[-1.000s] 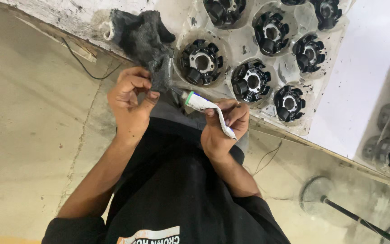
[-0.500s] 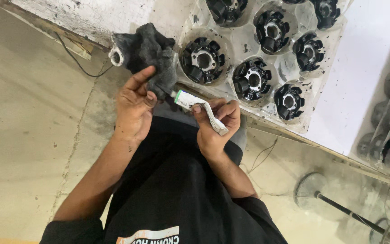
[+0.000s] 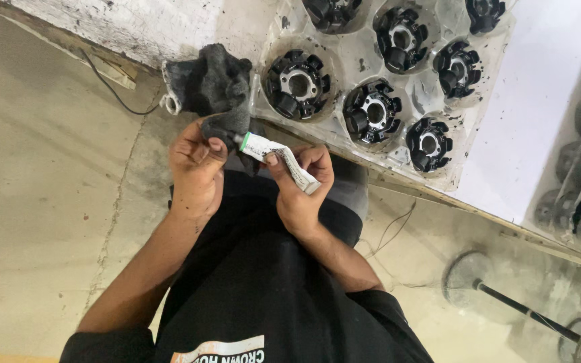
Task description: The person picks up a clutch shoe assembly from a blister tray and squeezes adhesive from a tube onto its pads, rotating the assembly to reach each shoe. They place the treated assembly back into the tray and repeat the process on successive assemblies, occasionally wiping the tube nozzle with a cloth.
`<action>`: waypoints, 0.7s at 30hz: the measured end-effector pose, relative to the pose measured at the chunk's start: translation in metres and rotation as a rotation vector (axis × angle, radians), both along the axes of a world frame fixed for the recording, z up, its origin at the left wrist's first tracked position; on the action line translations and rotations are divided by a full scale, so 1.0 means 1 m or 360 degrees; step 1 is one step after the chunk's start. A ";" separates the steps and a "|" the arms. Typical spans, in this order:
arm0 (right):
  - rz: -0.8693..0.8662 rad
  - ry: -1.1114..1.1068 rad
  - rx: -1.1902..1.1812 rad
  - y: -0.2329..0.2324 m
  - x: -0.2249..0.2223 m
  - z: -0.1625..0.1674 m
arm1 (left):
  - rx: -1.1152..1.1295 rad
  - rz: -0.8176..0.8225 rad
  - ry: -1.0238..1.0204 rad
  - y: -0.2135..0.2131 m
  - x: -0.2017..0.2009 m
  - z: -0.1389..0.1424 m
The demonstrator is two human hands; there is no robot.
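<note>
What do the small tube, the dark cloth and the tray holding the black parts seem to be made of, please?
The tube in the right hand looks like soft white plastic or laminate, creased and flattened. The cloth by the left hand seems a dark grey knitted fabric, fuzzy and crumpled. The tray appears thin clear moulded plastic, glossy and smudged.

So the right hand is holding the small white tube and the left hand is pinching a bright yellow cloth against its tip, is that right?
Not quite. In the head view the cloth is dark grey, not bright yellow. The rest stands: the right hand holds the small white tube and the left hand pinches the cloth at its tip.
</note>
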State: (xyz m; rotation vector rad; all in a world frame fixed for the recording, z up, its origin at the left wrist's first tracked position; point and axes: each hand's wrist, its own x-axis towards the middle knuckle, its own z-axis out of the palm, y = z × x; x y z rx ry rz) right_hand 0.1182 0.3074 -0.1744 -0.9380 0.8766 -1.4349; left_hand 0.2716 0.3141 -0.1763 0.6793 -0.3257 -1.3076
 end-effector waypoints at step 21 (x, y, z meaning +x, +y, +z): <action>0.0638 0.1395 -0.0225 -0.003 -0.050 0.059 | -0.0388 0.0107 -0.1377 0.021 0.030 0.067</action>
